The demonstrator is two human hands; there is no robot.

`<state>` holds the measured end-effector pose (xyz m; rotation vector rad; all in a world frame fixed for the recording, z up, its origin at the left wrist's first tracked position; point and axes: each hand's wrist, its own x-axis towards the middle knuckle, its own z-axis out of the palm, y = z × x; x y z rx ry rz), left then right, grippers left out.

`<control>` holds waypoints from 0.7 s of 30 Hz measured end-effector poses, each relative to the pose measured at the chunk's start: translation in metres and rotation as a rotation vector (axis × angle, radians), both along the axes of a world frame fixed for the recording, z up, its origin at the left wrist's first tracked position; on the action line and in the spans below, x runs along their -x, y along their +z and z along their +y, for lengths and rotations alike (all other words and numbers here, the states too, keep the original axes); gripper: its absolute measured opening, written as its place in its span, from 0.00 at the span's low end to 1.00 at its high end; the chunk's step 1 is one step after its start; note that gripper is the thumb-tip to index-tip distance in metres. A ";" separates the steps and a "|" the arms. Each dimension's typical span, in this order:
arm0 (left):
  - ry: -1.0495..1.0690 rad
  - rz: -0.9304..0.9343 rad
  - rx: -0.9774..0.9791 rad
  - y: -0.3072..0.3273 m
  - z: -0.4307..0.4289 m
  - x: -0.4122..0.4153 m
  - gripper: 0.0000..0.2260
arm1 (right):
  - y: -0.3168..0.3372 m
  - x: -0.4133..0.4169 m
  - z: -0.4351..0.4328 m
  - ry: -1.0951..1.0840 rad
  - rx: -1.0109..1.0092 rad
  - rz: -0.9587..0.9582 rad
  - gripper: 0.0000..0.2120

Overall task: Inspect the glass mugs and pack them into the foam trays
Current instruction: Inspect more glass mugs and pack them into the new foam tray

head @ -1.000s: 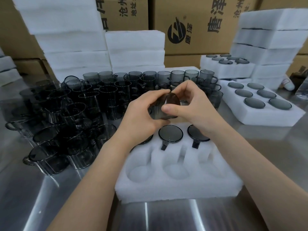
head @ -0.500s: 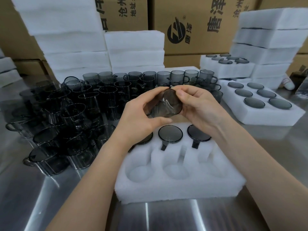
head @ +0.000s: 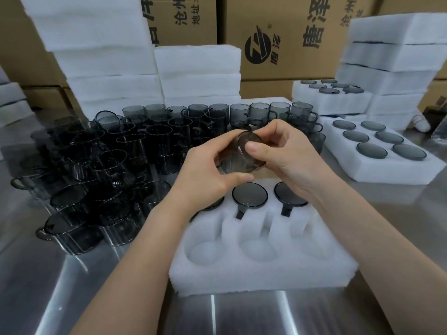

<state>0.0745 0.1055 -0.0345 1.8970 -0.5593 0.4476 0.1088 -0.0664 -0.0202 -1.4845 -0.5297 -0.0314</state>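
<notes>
Inspection of one smoked-glass mug point(head: 242, 158), held in both hands just above the far edge of the foam tray point(head: 266, 269); the mug lies tilted on its side, base toward the camera. To do this step well, as I judge it, the mug wants a slow full turn against the light, so that rim, wall, base and handle each get checked for chips, cracks and bubbles; grip light but sure, low over the tray so a slip lands on foam, not steel; then in it goes mouth down, handle in its slot, into one of three empty pockets along the tray's near side.

Left of the tray, loose mugs point(head: 108, 165) crowd the table point(head: 72, 286). Left hand point(head: 208, 175), over the tray's far left corner: fingers curled round the mug's wall, thumb underneath, a close wrap. Right hand point(head: 290, 153), over the tray's far right: thumb pressed flat on the base, fingers arched over the far side, pinching the mug; where its handle points I cannot tell. Below the hands, packed mugs point(head: 249, 195) sit base up in the tray's far row; two show plainly, a third is mostly hidden by the left wrist. Right of the tray, a full tray point(head: 377, 174) holds six mugs base up.
</notes>
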 end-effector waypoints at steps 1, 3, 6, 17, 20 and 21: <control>0.006 -0.004 -0.013 0.000 0.000 0.000 0.31 | 0.000 0.001 0.001 -0.039 0.000 -0.017 0.10; 0.005 -0.029 -0.049 0.001 0.000 0.001 0.32 | 0.000 0.001 0.002 -0.124 -0.013 -0.043 0.09; -0.001 -0.077 -0.104 0.002 -0.002 0.002 0.33 | 0.000 0.001 0.004 -0.192 -0.047 -0.040 0.12; 0.125 -0.151 -0.077 0.001 0.000 -0.001 0.29 | 0.002 0.000 0.000 0.077 -0.123 0.309 0.15; 0.145 -0.169 -0.125 0.001 -0.001 -0.001 0.31 | 0.003 0.000 0.000 0.089 -0.139 0.362 0.18; 0.132 -0.167 -0.125 0.001 -0.001 -0.001 0.31 | 0.003 -0.001 0.000 0.100 -0.134 0.361 0.18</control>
